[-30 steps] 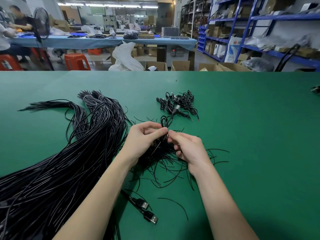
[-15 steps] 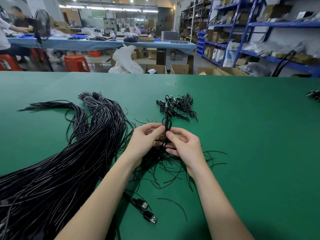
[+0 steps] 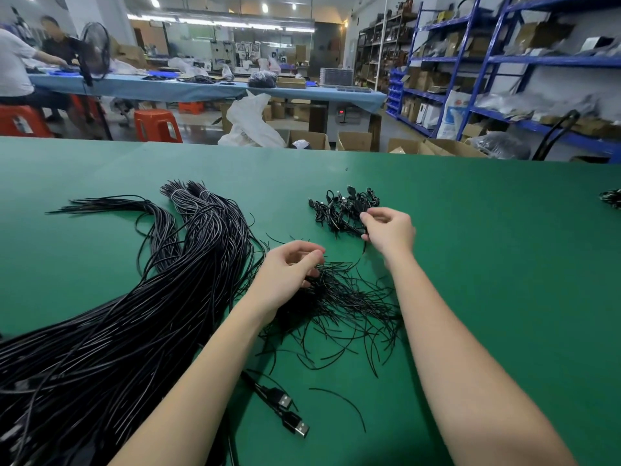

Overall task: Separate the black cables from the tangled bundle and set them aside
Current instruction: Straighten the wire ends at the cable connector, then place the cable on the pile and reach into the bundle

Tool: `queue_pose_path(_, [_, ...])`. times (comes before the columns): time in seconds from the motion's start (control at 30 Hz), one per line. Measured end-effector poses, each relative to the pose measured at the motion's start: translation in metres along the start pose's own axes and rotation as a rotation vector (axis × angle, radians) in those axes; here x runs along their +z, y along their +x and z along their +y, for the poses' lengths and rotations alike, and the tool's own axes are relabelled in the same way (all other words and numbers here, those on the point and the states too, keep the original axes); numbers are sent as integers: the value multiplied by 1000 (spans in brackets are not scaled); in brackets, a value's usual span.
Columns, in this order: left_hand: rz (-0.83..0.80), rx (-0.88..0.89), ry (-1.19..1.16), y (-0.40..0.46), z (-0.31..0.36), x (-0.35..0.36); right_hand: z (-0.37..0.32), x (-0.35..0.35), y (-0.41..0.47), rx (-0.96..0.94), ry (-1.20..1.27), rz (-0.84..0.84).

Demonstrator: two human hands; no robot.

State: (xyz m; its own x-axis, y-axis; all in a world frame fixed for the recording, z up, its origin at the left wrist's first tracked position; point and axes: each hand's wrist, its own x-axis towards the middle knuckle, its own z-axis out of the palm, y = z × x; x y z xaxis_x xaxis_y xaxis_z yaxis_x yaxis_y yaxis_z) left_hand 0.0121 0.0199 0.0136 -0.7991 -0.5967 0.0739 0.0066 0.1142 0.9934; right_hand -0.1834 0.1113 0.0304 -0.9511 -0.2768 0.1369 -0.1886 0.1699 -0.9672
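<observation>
Now the right hand (image 3: 389, 232) has carried its pinched short cable to the far set-aside pile (image 3: 342, 210), while the left hand (image 3: 289, 274) keeps gripping the tangled bundle (image 3: 342, 307)—one more separated.

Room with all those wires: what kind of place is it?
Probably a small factory or cable workshop: blue storage shelves stacked with boxes, long work tables with red stools, and heaps of black cables on the green table.

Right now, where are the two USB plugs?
Head view: the two USB plugs lie on the green table near its front edge, between the person's forearms, below the loose wire tangle.
</observation>
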Motion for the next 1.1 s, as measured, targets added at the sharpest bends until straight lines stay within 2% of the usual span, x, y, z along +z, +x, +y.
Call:
queue_pose_path(0.17, [-25, -4, 24, 2, -1, -2, 16, 10, 28, -38, -317, -148])
queue_pose_path(0.3, [-28, -12, 24, 2, -1, -2, 41, 15, 20, -99, -466, -222])
queue_pose_path(0.93, [-44, -31, 18, -1, 2, -2, 43, 5, 2, -95, -544, -238])
queue_pose_path(1.1, [-44, -35, 4, -1, 2, -2, 29, 1, -32, -147, -436, -212])
